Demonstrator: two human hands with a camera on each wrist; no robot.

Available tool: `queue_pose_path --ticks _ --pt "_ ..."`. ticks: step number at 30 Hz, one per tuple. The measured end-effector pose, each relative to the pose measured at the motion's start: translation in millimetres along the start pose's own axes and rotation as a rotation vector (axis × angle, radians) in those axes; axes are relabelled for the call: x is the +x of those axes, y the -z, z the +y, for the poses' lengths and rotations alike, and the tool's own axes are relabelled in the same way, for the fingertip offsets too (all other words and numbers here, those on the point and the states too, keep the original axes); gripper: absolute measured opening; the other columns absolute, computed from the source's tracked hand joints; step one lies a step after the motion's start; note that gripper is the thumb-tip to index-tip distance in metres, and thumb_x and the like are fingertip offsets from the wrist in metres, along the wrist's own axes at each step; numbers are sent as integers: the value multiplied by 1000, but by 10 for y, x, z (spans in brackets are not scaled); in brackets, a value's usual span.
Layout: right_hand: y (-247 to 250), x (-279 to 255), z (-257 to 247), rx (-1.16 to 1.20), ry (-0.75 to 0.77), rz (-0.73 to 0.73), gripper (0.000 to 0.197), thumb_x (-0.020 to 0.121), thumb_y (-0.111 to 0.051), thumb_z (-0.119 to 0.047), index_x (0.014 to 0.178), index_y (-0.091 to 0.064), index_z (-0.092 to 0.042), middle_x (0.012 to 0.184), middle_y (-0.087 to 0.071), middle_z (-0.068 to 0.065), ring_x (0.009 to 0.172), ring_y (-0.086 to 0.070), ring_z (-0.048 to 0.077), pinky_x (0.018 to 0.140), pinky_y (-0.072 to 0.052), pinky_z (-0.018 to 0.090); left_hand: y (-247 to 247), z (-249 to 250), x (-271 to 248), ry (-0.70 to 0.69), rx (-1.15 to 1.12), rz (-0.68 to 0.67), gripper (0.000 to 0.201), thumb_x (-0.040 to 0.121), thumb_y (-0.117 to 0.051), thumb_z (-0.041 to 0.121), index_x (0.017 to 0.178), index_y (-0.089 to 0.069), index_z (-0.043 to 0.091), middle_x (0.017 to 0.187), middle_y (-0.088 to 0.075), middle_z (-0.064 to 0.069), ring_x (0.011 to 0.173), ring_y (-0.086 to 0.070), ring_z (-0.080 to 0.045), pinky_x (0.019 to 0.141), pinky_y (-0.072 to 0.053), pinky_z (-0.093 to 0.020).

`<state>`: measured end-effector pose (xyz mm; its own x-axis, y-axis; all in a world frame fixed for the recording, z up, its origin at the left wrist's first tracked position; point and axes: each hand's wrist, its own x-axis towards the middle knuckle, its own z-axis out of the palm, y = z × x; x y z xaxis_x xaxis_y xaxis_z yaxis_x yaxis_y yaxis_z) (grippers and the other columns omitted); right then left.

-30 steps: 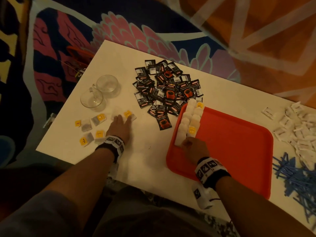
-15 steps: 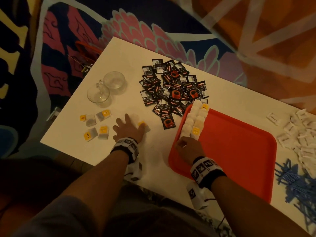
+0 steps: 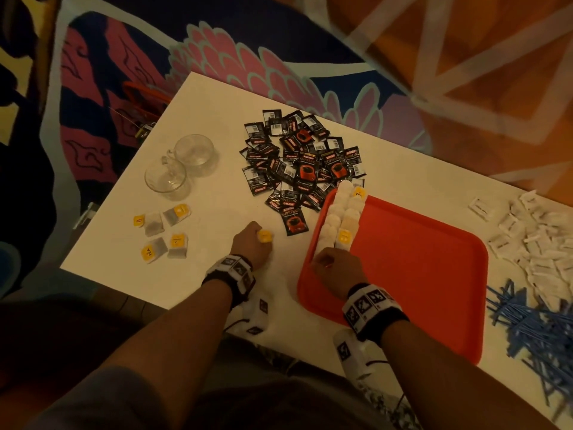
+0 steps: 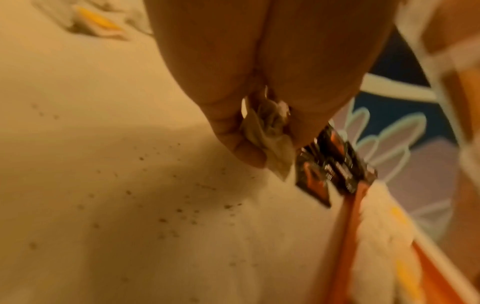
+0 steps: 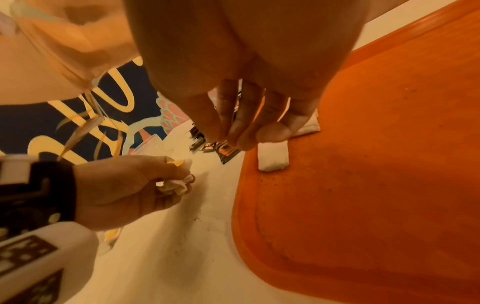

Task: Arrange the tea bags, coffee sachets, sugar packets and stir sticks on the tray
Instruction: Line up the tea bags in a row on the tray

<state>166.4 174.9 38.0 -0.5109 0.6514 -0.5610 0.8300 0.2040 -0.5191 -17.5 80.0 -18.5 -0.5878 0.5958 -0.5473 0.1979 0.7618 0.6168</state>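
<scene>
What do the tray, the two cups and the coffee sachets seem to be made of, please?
Tray: probably moulded plastic, matte orange-red, with a rounded raised rim. Cups: clear glass by the look, see-through with handles, though clear plastic is possible. Coffee sachets: glossy printed foil or plastic film, black with light glinting off creases.

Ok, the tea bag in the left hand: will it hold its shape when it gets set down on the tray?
Probably not. The tea bag looks crumpled in the left hand's fingers, so it seems soft and floppy. It likely weighs little and will sag or unfold on the tray. Brown specks on the table hint that the paper can leak; handle gently.
</scene>
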Motion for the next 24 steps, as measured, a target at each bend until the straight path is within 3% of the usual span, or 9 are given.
queue_pose_path --ticks 3,5,7,9,15,19,22,24 --pt "79 30 -111 135 19 18 7 92 -64 -24 96 -68 -20 94 -64 -10 88 -58 8 73 -41 15 75 118 -115 2 -275 -87 19 84 -66 33 92 -52 23 101 -69 -15 87 -68 -34 85 -56 -52" --pt "149 40 -221 250 49 57 4 90 -67 -26 93 -68 -23 91 -66 -9 89 -63 8 68 -43 15 132 262 -210 -56 -364 -127 21 84 -70 19 96 -55 27 102 -68 -15 82 -68 -29 82 -58 -57" --pt "232 34 -345 331 84 110 4 89 -68 -28 91 -66 -26 90 -66 -10 85 -62 5 66 -44 15 165 447 -301 -135 -397 -161 28 89 -68 7 104 -58 28 106 -65 -10 90 -68 -26 80 -60 -52" --pt "315 28 -452 399 103 165 8 86 -71 -30 90 -64 -28 88 -66 -11 81 -62 5 67 -46 18 177 615 -370 -205 -420 -204 28 91 -68 7 105 -61 30 107 -64 -6 94 -67 -25 78 -61 -44" --pt "524 10 -550 537 142 231 10 79 -77 -20 83 -69 -24 78 -67 -5 69 -62 12 63 -50 29 219 1025 -509 -359 -317 -263 21 90 -69 9 101 -59 23 95 -63 -4 77 -61 -17 70 -55 -39" --pt "640 -25 -525 672 125 256 18 78 -79 -18 72 -68 -30 74 -68 -8 72 -65 12 69 -55 35 193 1155 -544 -272 -508 -304 27 86 -69 -2 103 -60 18 92 -63 -9 81 -60 -24 78 -53 -46" --pt "744 -114 -547 855 141 251 17 85 -73 -11 76 -64 -22 75 -65 -5 72 -61 11 66 -52 31 155 1242 -629 -179 -843 -419 21 93 -60 -2 110 -59 10 78 -62 -4 62 -59 -14 62 -50 -31" --pt "824 -176 -556 977 161 264 17 91 -66 -7 79 -58 -18 79 -65 -1 73 -61 13 64 -51 27 153 1274 -692 -133 -1006 -499 6 97 -54 14 101 -56 10 67 -58 1 49 -52 -8 49 -45 -23"
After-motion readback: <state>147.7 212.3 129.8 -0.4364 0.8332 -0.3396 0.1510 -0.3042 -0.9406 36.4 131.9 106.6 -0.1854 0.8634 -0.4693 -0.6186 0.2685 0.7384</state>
